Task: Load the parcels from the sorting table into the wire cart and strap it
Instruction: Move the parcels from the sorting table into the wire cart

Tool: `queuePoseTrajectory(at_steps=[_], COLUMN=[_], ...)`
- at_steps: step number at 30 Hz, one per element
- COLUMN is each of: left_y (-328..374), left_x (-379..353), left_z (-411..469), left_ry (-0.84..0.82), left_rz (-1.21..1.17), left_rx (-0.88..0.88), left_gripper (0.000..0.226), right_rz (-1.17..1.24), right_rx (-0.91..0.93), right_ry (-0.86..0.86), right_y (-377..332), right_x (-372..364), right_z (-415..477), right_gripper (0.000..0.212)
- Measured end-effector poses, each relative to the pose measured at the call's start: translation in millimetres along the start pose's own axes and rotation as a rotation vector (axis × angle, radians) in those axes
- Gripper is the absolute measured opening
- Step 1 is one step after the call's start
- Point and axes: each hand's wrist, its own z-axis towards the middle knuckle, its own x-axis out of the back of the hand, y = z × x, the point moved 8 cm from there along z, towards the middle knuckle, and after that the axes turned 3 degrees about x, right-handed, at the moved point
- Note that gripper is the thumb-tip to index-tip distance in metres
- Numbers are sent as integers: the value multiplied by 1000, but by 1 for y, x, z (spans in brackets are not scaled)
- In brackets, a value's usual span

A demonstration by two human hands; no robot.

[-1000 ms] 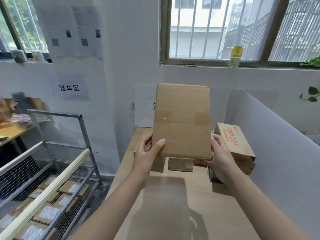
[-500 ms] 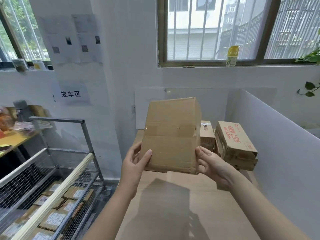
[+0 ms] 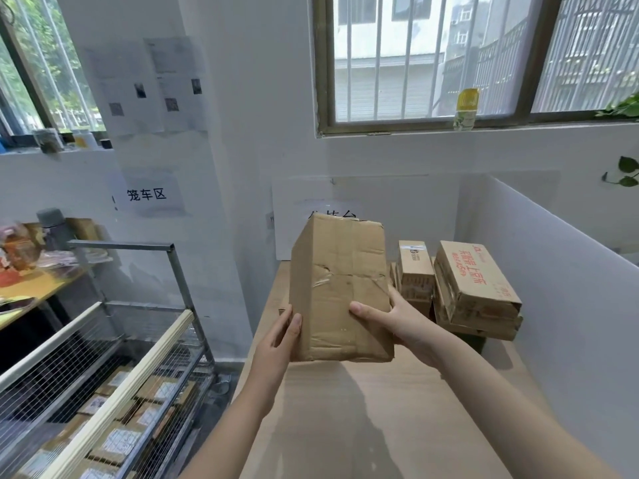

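Note:
A plain brown cardboard parcel [image 3: 340, 292] is held upright above the wooden sorting table [image 3: 380, 409]. My left hand [image 3: 278, 344] grips its lower left edge. My right hand [image 3: 397, 319] grips its right side, thumb across the front face. More parcels stay on the table at the back right: a small taped box [image 3: 414, 271] and a stack with red print [image 3: 473, 288]. The wire cart [image 3: 114, 368] stands to the left of the table, and several labelled parcels [image 3: 138, 420] lie flat on its floor.
A white partition [image 3: 570, 288] walls the table's right side. A white wall column [image 3: 214, 202] stands between cart and table. A yellow desk [image 3: 31, 288] with clutter sits at the far left behind the cart. A bottle [image 3: 466, 108] stands on the window sill.
The parcel has come lower and turned, so a taped, creased face now shows. Both hands shifted their grip on it. The view swung slightly left toward the cart.

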Motion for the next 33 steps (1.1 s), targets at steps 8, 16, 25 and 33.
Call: queuePoseTrajectory(at_steps=[8,16,25,33], left_y=[3,22,0,-11], left_x=[-14,-17,-20,-17], left_z=[6,14,18,16], left_ry=[-17,-36,-73,23], left_rz=[-84,-39,-81,-268], left_rx=[2,-102,-56,75], left_gripper=[57,42,36,27], right_rz=[-204,284,301,361], right_rx=[-43,-94,-87,47], right_ry=[29,15,120,-11], right_y=[23,16,32,30], right_x=[15,27,37,42], right_z=[15,15,17,13], right_gripper=[110,65,52,38])
